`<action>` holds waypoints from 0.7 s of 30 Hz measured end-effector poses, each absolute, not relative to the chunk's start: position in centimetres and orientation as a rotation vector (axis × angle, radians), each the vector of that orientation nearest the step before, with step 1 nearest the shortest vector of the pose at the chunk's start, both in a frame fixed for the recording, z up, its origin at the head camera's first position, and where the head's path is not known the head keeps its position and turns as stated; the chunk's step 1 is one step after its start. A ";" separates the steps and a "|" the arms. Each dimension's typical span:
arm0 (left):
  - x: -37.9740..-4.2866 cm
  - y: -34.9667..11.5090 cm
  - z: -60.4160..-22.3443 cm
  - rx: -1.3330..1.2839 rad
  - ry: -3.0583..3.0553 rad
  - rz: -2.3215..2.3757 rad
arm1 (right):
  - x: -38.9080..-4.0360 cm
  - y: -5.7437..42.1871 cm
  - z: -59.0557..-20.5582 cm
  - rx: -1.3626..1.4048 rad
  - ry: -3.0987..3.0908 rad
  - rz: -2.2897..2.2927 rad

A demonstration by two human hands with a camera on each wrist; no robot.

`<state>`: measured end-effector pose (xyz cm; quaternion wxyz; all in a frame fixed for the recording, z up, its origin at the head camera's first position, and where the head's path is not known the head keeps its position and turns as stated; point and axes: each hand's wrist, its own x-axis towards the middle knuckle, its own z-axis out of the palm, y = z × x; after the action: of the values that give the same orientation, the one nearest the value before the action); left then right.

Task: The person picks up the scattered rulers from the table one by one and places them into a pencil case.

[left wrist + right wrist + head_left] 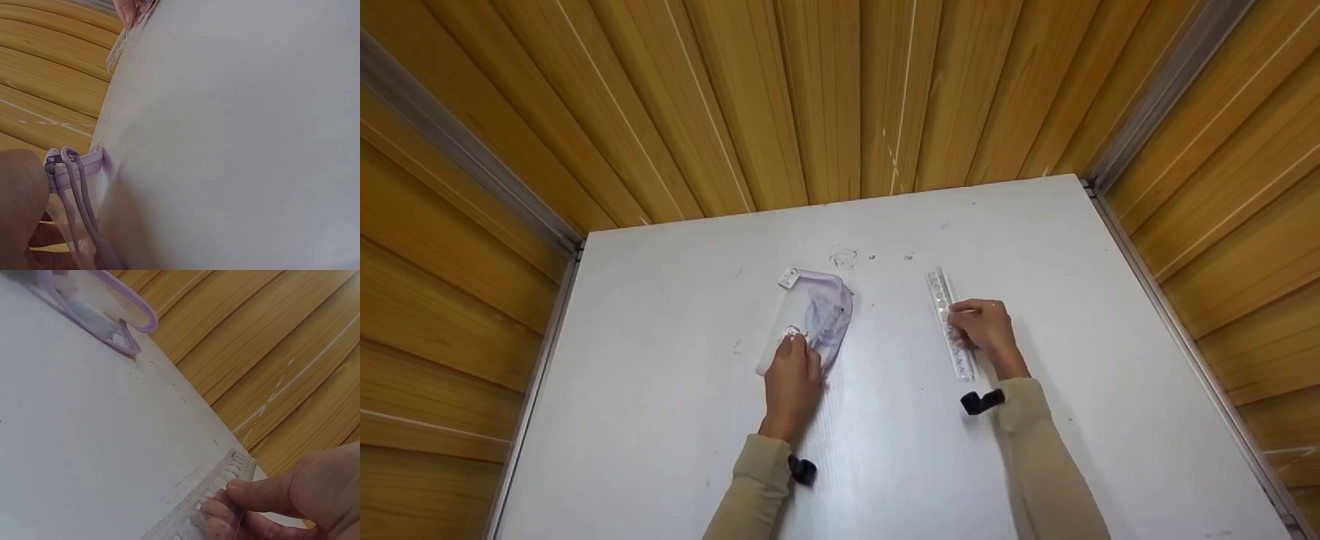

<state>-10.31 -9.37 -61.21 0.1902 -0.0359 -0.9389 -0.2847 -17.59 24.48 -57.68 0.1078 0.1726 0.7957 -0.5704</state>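
Observation:
My left hand (pixel 793 386) pinches a see-through zip pouch (pixel 831 289) with pale purple edging, left of the table's middle. In the left wrist view, a purple zipper cord (pixel 84 202) hangs beside that hand. The right wrist view shows the pouch's purple edges (pixel 147 322) standing apart at one end. A clear plastic ruler (pixel 940 289) with cut-out shapes is in my right hand (pixel 990 330), between thumb and fingers. Several fingers show through the ruler (pixel 194 503) in the right wrist view. What lies inside the pouch is too blurred to tell.
The white table (pixel 660 420) carries small dark marks near its far side. Wood-patterned panels (pixel 825 97) rise behind it and on both sides. A black wrist device (pixel 981 403) sticks out from the right sleeve, another (pixel 804 471) from the left.

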 end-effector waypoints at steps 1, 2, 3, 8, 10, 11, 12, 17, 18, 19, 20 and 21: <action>-10.3 -9.4 -61.2 -0.098 -2.637 -0.799 | -17.6 24.4 -57.7 0.513 2.304 -1.707; -10.3 -9.4 -61.2 -0.097 -2.638 -0.798 | -17.5 24.3 -57.8 0.517 2.277 -1.728; -10.3 -9.4 -61.1 -0.098 -2.637 -0.800 | -17.5 24.2 -57.8 0.523 2.262 -1.742; -10.2 -9.4 -61.0 -0.104 -2.639 -0.805 | -17.4 23.9 -57.9 0.535 2.234 -1.769; -10.2 -9.5 -61.0 -0.107 -2.636 -0.803 | -17.4 23.8 -57.9 0.528 2.231 -1.768; -10.2 -9.5 -61.0 -0.112 -2.633 -0.799 | -17.5 23.7 -57.8 0.527 2.224 -1.774; -10.2 -9.5 -61.0 -0.116 -2.629 -0.793 | -17.5 23.5 -57.8 0.520 2.214 -1.778; -10.4 -9.5 -61.0 -0.135 -2.610 -0.777 | -18.0 22.3 -57.6 0.462 2.144 -1.800; -10.4 -9.5 -61.1 -0.134 -2.613 -0.779 | -18.1 21.9 -57.5 0.440 2.135 -1.797; -10.4 -9.5 -61.1 -0.131 -2.616 -0.782 | -18.3 21.6 -57.4 0.416 2.130 -1.794; -10.4 -9.5 -61.1 -0.129 -2.619 -0.784 | -18.4 21.2 -57.3 0.393 2.125 -1.786; -10.4 -9.4 -61.2 -0.128 -2.619 -0.785 | -18.6 20.8 -57.3 0.378 2.120 -1.781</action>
<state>-10.38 -9.43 -61.17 0.2007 -0.0458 -0.9373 -0.2811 -18.61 20.76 -57.28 0.1726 0.1333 0.7473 -0.6276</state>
